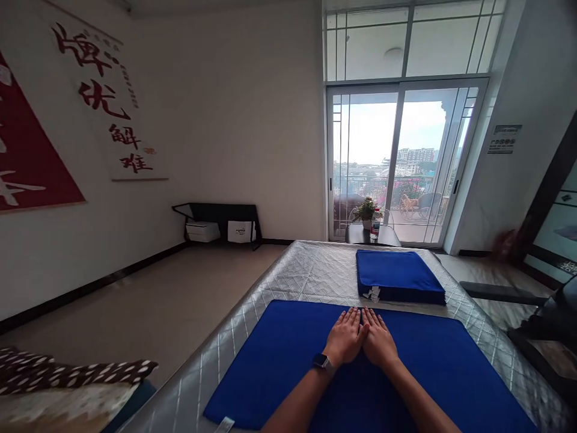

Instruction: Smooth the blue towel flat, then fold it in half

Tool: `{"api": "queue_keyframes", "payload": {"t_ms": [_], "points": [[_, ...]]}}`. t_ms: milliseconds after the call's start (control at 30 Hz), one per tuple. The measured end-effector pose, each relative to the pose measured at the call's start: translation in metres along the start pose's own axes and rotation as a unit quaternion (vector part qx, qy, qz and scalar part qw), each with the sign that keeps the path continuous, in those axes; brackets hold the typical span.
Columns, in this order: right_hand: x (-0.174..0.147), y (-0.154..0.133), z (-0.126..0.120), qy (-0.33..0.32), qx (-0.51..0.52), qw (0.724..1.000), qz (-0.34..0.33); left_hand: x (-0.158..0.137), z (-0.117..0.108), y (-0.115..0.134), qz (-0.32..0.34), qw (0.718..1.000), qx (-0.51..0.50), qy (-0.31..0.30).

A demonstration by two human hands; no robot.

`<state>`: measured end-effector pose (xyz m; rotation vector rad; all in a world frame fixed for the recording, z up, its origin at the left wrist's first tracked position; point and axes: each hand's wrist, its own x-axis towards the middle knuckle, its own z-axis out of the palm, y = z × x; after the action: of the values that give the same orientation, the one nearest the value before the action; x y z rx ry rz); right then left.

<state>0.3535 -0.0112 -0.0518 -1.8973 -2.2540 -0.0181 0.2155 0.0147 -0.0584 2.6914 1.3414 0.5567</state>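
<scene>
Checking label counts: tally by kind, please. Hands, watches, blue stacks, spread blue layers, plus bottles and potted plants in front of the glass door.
Hands: 2 (left hand, right hand)
Watch: 1
Blue stack: 1
Spread blue layer: 1
Bottle: 1
Potted plant: 1
Total: 7

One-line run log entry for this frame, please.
left hand: flat on blue cloth, watch on wrist | right hand: flat on same cloth, beside left | blue stack: beyond cloth, on silver cover
</scene>
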Motion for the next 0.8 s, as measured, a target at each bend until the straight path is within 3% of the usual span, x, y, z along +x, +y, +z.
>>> {"api": "queue_keyframes", "payload": {"t_ms": [333,433,533,700,800], "points": [[-0.001,-0.003,-0.012,-0.023,0.031,0.999,0.01,0.0,-0.007,0.001,-0.01,1.0,0.0,-0.02],[-0.007,0.018,-0.016,-0.02,0.025,0.999,0.035,-0.007,-0.011,-0.017,-0.031,0.999,0.013,-0.01],[-0.023,0.081,-0.016,0.005,-0.001,0.998,0.07,-0.026,-0.027,-0.064,-0.071,0.997,0.042,-0.013],[-0.068,0.24,-0.004,0.032,-0.062,0.992,0.107,-0.076,-0.068,-0.169,-0.171,0.981,0.085,-0.013],[-0.087,0.297,0.009,0.061,-0.072,0.986,0.134,-0.1,-0.08,-0.21,-0.212,0.972,0.099,0.0]]}}
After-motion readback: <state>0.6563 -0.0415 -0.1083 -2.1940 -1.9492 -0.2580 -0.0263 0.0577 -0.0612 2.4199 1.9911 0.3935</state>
